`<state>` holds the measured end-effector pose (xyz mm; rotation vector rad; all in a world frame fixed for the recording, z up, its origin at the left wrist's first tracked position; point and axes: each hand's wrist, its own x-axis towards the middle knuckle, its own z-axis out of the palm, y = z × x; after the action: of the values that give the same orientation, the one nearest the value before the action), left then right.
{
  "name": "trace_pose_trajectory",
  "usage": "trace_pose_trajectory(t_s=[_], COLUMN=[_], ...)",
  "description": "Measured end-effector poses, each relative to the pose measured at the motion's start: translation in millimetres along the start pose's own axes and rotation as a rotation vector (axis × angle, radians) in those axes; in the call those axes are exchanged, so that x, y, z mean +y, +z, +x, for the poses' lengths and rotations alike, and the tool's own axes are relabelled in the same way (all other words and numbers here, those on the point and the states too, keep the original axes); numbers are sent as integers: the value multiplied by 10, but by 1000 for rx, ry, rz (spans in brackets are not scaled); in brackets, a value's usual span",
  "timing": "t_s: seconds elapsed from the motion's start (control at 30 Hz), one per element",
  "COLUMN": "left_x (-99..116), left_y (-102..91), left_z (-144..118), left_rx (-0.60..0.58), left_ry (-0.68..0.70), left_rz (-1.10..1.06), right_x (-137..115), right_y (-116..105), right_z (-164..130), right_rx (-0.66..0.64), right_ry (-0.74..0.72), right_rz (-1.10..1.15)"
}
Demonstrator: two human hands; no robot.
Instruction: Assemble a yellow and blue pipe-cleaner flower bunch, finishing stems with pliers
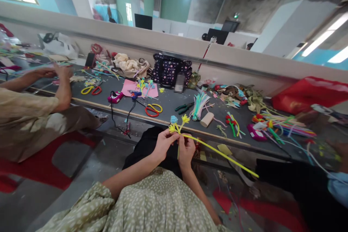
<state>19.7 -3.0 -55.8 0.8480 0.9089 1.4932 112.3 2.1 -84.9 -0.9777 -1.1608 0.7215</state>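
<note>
Both my hands meet just in front of the table edge, over my lap. My left hand (164, 144) pinches the stems of a small pipe-cleaner flower sprig (185, 119) with yellow blooms and one blue bloom. Close beside it, the fingers of my right hand (186, 149) are closed on a long yellow pipe cleaner (221, 153), near where it meets the stems. Its free end reaches far out to the right and slopes down. The exact joint between stem and pipe cleaner is hidden by my fingertips.
On the dark table (168, 107) lie scissors (153, 110), pliers (184, 108), a glue gun (135, 95), a pink sheet (127, 88) and a pipe-cleaner bundle (199, 106). A patterned bag (171, 70) stands behind. A co-worker's arms (63, 87) are at left; another person sits at right.
</note>
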Motion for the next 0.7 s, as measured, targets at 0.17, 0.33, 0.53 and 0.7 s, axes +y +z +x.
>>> trace_pose_trajectory(t_s=[0.17, 0.33, 0.53, 0.7], left_x=[-32, 8, 130, 167], left_y=[57, 124, 146, 120], left_z=[24, 59, 79, 91], left_rx=[57, 48, 36, 59], left_ry=[-189, -148, 47, 103], left_rz=[-154, -137, 33, 97], right_x=[33, 70, 114, 69], right_y=[-57, -106, -183, -171], right_z=[74, 170, 271, 280], right_rx=[15, -3, -112, -174], right_ry=[-275, -473, -530, -366], right_rz=[-301, -401, -343, -163])
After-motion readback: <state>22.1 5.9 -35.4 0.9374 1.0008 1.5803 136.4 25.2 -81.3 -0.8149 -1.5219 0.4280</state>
